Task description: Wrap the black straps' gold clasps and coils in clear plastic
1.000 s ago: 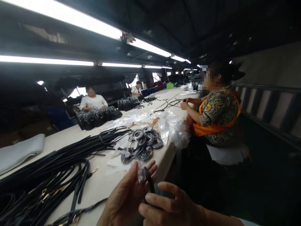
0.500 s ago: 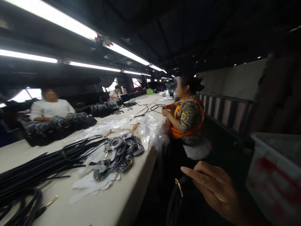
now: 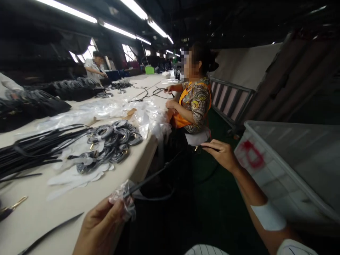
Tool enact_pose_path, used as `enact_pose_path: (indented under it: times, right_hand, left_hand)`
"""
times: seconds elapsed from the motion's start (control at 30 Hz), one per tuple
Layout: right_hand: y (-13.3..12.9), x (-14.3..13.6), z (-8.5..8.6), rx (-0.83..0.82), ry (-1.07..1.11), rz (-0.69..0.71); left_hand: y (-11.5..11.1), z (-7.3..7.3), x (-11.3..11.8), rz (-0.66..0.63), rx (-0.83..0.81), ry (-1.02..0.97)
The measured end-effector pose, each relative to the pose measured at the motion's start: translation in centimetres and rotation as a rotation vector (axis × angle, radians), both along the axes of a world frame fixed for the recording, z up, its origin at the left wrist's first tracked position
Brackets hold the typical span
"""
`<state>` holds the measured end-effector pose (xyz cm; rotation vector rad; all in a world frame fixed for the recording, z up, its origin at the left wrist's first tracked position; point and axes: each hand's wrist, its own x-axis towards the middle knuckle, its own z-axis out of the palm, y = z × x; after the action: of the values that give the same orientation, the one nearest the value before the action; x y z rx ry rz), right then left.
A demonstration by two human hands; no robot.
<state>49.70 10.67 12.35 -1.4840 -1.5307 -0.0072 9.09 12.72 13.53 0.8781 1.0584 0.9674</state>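
Note:
Near the table's front edge, my left hand (image 3: 102, 221) is closed on crinkled clear plastic (image 3: 126, 198) around a black strap (image 3: 156, 173). The strap runs right, over the dark gap beside the table. Further right, my right hand (image 3: 221, 154) pinches a black strap end with a small gold clasp (image 3: 196, 148). A slack loop hangs below, dim against the floor. Coiled black straps with gold clasps (image 3: 122, 136) lie heaped on the table (image 3: 106, 184), beside a long bundle of straight black straps (image 3: 34, 152).
An orange-aproned person (image 3: 196, 102) sits at the table's right side; another person (image 3: 94, 69) is across it. Clear plastic bags (image 3: 148, 118) lie mid-table, with black bags (image 3: 29, 106) at left. A white bin (image 3: 265, 170) with a red mark stands at right.
My left hand has come into view, holding plastic and strap. My right hand has moved up and away, its pinch now on the clasp end. The view has shifted right and down.

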Motion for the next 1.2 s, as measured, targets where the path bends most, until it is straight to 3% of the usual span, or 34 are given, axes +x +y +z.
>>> enact_pose_path:
  times: [0.1,0.17,0.27,0.33,0.47,0.53,0.6,0.83,0.97,1.07,1.2]
  right_hand:
    - [-0.9,2.0,-4.1,-0.208,0.144,-0.032]
    - [-1.9,2.9,-5.8,-0.456,0.232,0.013]
    - [-2.5,1.9,-6.5,-0.89,0.293,0.311]
    - [-1.9,-1.0,-5.9,-0.95,0.304,0.53]
    - [0.1,-9.7,-4.0,-0.802,0.462,0.998]
    - [0.7,-13.5,-3.5,-0.894,0.668,1.274]
    - [0.8,-16.1,-3.5,-1.005,0.847,1.395]
    - [-1.1,-18.4,-5.8,-1.108,0.963,1.158]
    - [-2.5,-19.4,-7.0,-1.094,1.077,1.011]
    - [-3.3,-20.2,-7.4,-1.023,1.042,0.884]
    - [-4.1,-20.7,-7.5,-0.922,1.012,0.821]
  left_hand:
    - [0.4,0.3,-0.7,0.077,0.06,0.036]
    - [0.5,0.3,-1.4,0.064,0.109,0.08]
    - [0.5,0.6,-2.0,-0.13,0.252,0.191]
    - [0.5,1.4,-1.3,-0.319,0.356,0.231]
    - [0.4,3.0,1.4,-0.637,0.394,0.206]
    - [0.3,3.0,2.2,-0.683,0.335,0.144]
    - [0.3,2.0,2.0,-0.618,0.255,0.081]
    - [0.0,-4.3,0.3,0.186,-0.012,-0.159]
    - [-0.5,-6.0,1.1,0.313,-0.144,-0.336]
    - [-0.6,-6.3,1.6,0.386,-0.182,-0.402]
    - [-0.7,-6.8,1.7,0.411,-0.185,-0.389]
